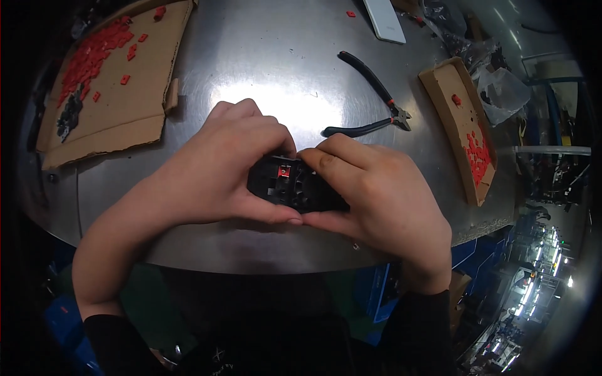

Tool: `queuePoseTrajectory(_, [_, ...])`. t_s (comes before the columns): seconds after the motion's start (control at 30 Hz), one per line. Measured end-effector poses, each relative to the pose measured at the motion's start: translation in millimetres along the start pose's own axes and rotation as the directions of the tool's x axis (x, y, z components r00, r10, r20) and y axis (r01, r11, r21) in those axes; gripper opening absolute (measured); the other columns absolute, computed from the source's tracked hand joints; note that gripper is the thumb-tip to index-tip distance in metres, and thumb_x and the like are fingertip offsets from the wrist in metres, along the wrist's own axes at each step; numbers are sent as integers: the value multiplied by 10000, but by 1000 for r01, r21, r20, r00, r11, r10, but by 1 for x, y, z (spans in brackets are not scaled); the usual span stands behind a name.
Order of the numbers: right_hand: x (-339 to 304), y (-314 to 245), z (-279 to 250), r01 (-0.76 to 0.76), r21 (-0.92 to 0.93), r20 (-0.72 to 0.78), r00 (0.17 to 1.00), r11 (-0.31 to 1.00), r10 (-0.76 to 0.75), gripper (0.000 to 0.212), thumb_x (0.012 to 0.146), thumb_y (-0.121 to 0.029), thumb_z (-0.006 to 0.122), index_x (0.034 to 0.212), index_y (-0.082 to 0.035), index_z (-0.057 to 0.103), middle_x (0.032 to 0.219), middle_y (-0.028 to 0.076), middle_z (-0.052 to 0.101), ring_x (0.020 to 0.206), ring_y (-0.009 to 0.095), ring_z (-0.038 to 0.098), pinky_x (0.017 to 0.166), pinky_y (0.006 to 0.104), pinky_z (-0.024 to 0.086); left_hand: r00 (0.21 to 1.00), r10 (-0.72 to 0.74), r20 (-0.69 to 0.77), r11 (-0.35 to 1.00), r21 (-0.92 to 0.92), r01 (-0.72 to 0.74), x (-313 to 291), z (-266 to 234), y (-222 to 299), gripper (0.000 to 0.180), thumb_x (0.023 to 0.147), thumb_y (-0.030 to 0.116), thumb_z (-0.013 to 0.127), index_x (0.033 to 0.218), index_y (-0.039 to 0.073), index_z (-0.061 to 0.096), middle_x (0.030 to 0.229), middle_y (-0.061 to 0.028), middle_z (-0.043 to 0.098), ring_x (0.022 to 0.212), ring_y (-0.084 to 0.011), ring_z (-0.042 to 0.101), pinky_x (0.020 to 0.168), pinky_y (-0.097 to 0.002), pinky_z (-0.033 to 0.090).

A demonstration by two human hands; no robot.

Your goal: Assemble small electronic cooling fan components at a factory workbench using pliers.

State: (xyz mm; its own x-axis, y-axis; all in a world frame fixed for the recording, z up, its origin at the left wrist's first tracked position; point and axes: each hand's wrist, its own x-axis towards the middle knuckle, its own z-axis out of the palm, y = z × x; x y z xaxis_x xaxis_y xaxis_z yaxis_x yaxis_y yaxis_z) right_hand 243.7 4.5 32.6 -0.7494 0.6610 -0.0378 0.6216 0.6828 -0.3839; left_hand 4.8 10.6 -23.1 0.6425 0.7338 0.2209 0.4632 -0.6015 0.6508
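Observation:
A black moulded plastic part [301,193] is held between my two hands just above the near side of the metal table. A small red piece [284,172] sits in a recess on its left half. My left hand [235,160] grips the part's left end, fingers curled over the far edge and thumb along the near edge. From the other side, my right hand [379,191] closes round the right end, its thumb tip meeting the left thumb. My fingers hide both ends of the part. Beyond my right hand lie black-handled cutting pliers [400,118], their handles spread.
A cardboard sheet [147,103] at the far left carries many small red pieces and some black ones. At the right, a cardboard tray [444,116] holds more red pieces. A white phone-like slab [384,20] lies at the back, near clear plastic bags [501,94].

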Motion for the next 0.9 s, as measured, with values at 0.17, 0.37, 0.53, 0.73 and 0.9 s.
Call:
queuePoseTrajectory(0.17, [0, 0, -1, -6, -12, -6, 1000, 1000, 6, 579, 701, -247, 858, 1195, -13, 669, 1054, 116, 648, 852, 328, 688, 733, 398, 553, 998, 56, -33, 984, 174, -50, 0, 3, 0, 630, 727, 590, 823, 1005, 65, 610, 982, -79, 593, 969, -293, 532, 897, -421, 404])
queuePoseTrajectory(0.37, [4, -7, -6, 0, -40, -15, 1000, 999, -1, 567, 712, -260, 860, 1189, -17, 673, 1017, 127, 654, 843, 342, 690, 720, 403, 555, 988, 126, -89, 981, 160, -110, -2, 7, -7, 634, 768, 574, 794, 1073, 66, 568, 1028, -99, 593, 998, -312, 539, 898, -424, 410])
queuePoseTrajectory(0.53, [0, -21, -7, -93, -136, -29, 996, 986, 90, 567, 717, -244, 875, 1207, -25, 692, 1021, 135, 675, 853, 348, 712, 740, 394, 572, 973, 188, -131, 981, 75, -180, 0, 15, -12, 563, 772, 525, 809, 1021, 74, 581, 999, -117, 633, 977, -344, 590, 849, -442, 471])
queuePoseTrajectory(0.73, [8, -29, -10, -86, -72, 49, 995, 994, 90, 616, 698, -191, 887, 1247, -10, 676, 1112, 180, 690, 1012, 379, 684, 863, 415, 546, 973, 152, -174, 985, -56, -164, -7, 24, -17, 577, 756, 524, 816, 990, 49, 586, 902, -165, 675, 908, -403, 670, 800, -481, 517])
queuePoseTrajectory(0.9, [32, -36, -62, -63, -85, 179, 981, 994, 77, 469, 808, -216, 839, 1215, -29, 702, 1051, 163, 733, 921, 279, 716, 768, 364, 564, 968, 195, -158, 969, -124, -215, 2, 28, -18, 592, 747, 543, 832, 994, 57, 601, 899, -162, 695, 890, -401, 686, 774, -476, 529])
